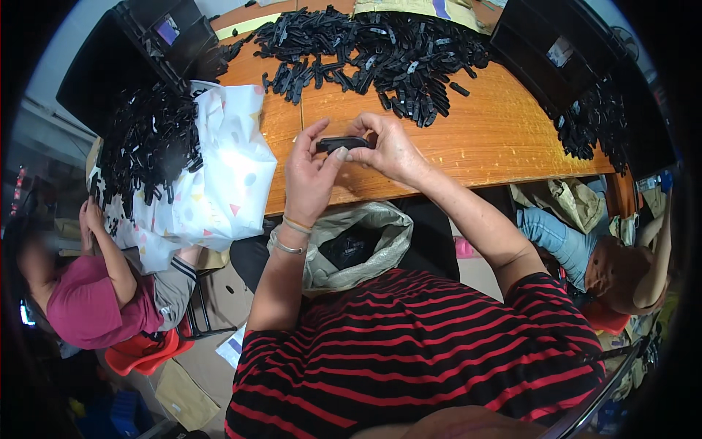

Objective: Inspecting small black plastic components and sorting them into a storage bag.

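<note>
The person's left hand [311, 172] is half closed, its thumb and fingers pinching a slim, elongated black piece [344, 142] with a rounded outline; the right hand [393, 150] is curled around the piece's other end, gripping between thumb and bent fingers. The 2 hands hold it over a wooden table [504, 146], its orange-brown surface glossy and scuffed. Beyond lies a jagged heap of small black parts [417, 62]. Below gapes a crinkled grey-green sack [395, 228]; leftward drapes a white plastic sheet [245, 175] printed with coloured triangles
</note>
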Tool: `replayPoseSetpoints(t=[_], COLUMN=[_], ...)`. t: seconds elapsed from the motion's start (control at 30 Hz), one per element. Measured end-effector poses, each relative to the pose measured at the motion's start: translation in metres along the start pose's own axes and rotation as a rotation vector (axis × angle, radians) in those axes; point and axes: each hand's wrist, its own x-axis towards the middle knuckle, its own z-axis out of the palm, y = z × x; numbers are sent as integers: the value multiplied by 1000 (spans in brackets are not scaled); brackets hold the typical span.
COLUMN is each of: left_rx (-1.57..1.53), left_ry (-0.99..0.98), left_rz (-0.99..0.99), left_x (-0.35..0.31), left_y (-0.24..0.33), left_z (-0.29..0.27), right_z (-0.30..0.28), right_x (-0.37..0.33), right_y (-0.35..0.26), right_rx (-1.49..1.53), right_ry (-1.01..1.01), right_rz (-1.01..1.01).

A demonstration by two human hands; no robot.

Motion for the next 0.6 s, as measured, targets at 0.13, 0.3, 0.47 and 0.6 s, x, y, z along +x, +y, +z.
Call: replayPoseSetpoints(t=[0.13, 0.3, 0.47, 0.6], left_rx=[20, 69, 112, 643], left_ry=[-77, -31, -67, -239], left_rz=[-128, -219, -330, -215], left_x=[-2, -17, -56, -95], left_y=[-7, -16, -26, -43], left_z=[-13, -21, -29, -34], right_z=[6, 15, -9, -39], right_x=[-9, -21, -27, 10], right_y=[6, 13, 31, 56], right_rx=[-144, 31, 55, -162], right_ry=[18, -140, -463, -298], right_rz=[29, 174, 65, 278])
